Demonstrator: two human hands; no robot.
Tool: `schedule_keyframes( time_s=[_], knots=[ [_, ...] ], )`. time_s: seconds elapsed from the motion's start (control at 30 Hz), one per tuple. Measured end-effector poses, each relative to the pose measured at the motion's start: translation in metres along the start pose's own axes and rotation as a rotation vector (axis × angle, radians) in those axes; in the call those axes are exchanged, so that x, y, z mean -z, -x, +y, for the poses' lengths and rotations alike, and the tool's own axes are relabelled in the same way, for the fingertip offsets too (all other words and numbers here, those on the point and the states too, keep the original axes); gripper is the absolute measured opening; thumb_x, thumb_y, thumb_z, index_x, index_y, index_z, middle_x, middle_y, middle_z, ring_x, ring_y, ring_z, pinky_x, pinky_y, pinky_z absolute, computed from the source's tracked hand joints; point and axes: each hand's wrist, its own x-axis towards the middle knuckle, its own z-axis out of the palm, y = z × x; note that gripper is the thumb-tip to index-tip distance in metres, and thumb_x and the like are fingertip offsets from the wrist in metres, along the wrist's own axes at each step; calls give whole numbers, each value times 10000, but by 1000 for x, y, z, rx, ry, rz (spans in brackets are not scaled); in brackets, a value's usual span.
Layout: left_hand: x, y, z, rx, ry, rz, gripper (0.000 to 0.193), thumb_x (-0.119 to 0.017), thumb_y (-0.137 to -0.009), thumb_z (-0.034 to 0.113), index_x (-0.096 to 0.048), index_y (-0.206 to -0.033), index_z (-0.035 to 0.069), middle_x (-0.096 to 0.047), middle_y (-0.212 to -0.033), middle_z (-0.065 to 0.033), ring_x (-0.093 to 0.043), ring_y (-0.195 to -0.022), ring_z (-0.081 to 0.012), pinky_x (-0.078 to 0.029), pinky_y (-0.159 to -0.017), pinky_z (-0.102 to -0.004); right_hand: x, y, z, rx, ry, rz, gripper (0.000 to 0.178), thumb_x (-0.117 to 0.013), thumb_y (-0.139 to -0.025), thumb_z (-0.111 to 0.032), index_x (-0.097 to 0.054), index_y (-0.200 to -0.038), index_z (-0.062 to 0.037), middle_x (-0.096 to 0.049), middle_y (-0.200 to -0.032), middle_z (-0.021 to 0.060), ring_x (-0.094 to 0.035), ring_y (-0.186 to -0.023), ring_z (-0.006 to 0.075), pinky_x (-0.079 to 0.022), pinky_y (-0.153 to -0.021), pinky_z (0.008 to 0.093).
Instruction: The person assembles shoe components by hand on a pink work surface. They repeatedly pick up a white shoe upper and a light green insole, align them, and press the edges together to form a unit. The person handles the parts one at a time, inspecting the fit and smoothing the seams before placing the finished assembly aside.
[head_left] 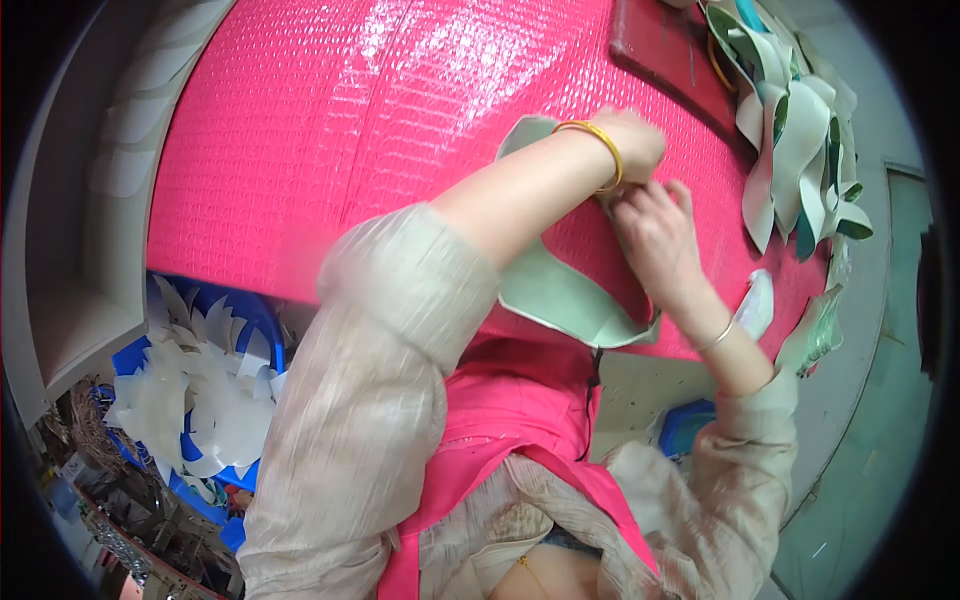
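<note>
A curved pale green piece (560, 295), shaped like a shoe upper, lies on the pink table in front of me and bends round in a U. My left forearm crosses over it and hides its middle. My left hand (632, 145), with a gold bangle at the wrist, is closed at its far side; the fingertips are hidden and slightly blurred. Just nearer, my right hand (655, 235), with a silver bangle, has its fingers curled in at the piece's right side. The two hands nearly meet. What lies between the fingertips is too small to make out.
Shiny pink quilted sheeting (300, 150) covers the table. A dark red board (675, 55) lies at the far right, beside a heap of similar pale pieces (795, 140). More pieces hang near the right edge (812, 335). Left, a blue basket (268, 325) holds white cut shapes.
</note>
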Motion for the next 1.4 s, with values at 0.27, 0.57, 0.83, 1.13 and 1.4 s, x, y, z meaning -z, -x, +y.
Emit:
schedule_keyframes(
  time_s=[0.27, 0.57, 0.83, 1.13, 1.4],
  knots=[
    [8, -12, -7, 152, 77, -336, 233, -737, -639, 256, -687, -836, 142, -650, -901, -36, -595, -871, -239, -311, -842, -446, 6, 13, -14, -87, -193, -68, 183, -552, -651, -16, -549, -834, -22, -469, -688, 99, -504, -659, 258, -436, -706, 368],
    [-20, 137, 12, 48, -51, 528, 225, -603, -756, 102, -589, -960, 8, -560, -1045, -128, -525, -983, -281, -453, -805, -352, -3, -25, -17, -437, -456, -55, 242, -629, -705, -86, -524, -913, -23, -529, -810, 126, -552, -762, 308, -455, -644, 392],
    [-33, 148, 10, 58, -289, 465, 371, -599, -760, 145, -544, -1099, 5, -524, -1163, -89, -497, -1031, -246, -418, -880, -346, -7, -41, -15, -540, -419, -98, 200, -644, -730, -124, -557, -849, 10, -587, -781, 223, -579, -751, 373, -453, -651, 437],
    [-32, 134, 15, 92, -354, 356, 342, -601, -745, 190, -566, -1046, 30, -522, -1036, -57, -496, -959, -210, -391, -899, -353, -16, -46, 2, -551, -346, -184, 259, -627, -761, -185, -535, -799, 54, -575, -770, 252, -566, -760, 403, -432, -657, 451],
    [-35, 127, 13, 33, -346, 378, 307, -574, -736, 152, -573, -982, -33, -503, -1016, -85, -486, -951, -231, -388, -922, -328, -9, -42, 5, -503, -390, -195, 251, -665, -732, -159, -537, -810, 42, -554, -710, 251, -564, -693, 397, -417, -581, 437]
  ],
)
